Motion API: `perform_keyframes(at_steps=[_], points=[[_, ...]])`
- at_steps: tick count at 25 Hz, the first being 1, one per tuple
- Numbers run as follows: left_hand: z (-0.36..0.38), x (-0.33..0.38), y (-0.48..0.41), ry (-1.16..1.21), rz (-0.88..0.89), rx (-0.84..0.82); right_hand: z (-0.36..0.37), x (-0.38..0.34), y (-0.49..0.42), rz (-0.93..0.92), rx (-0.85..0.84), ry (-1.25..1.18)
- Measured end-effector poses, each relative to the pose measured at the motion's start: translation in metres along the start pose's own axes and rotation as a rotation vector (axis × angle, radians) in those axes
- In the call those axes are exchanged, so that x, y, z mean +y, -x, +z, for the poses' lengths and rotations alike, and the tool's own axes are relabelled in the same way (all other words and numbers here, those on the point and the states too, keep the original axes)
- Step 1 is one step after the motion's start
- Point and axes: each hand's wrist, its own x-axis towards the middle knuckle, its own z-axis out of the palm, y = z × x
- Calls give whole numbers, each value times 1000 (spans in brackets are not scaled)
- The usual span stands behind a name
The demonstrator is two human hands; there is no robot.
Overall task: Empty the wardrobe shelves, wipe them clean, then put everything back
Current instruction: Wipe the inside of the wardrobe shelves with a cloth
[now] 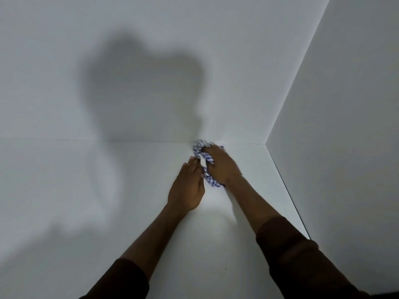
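Observation:
A blue-and-white checked cloth (199,147) lies bunched on the white wardrobe shelf (86,190), close against the back panel. My right hand (220,165) lies on top of the cloth with its fingers curled round the folds, holding it down on the shelf. My left hand (187,186) rests flat on the shelf just left of the cloth, fingers straight, its fingertips touching the cloth's edge. Much of the cloth is hidden under my right hand.
The white back panel (151,61) rises right behind the cloth. A white side panel (345,126) closes the shelf on the right, meeting it along a seam. My head and arms cast a dark shadow over the back panel and the shelf's left part.

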Motion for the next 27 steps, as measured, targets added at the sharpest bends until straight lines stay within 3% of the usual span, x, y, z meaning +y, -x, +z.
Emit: perform_keyframes(at_steps=[4, 7, 13, 16, 19, 22, 27], points=[[-17, 5, -4, 55, 18, -74, -56, 71, 37, 221, 203, 333], [-37, -17, -12, -70, -14, 55, -41, 84, 24, 260, 177, 421], [-57, -77, 19, -173, -197, -41, 40, -46, -17, 22, 95, 244], [-56, -77, 23, -162, -188, -27, 44, -69, -8, -29, -105, 63], [-54, -79, 20, -196, -198, -43, 0, -19, 16, 117, 112, -32], [-51, -76, 19, -246, -212, -60, -32, 16, 49, 312, 204, 141], [-57, -80, 19, -300, -161, -147, 47, -79, 63, -7, -27, 108]])
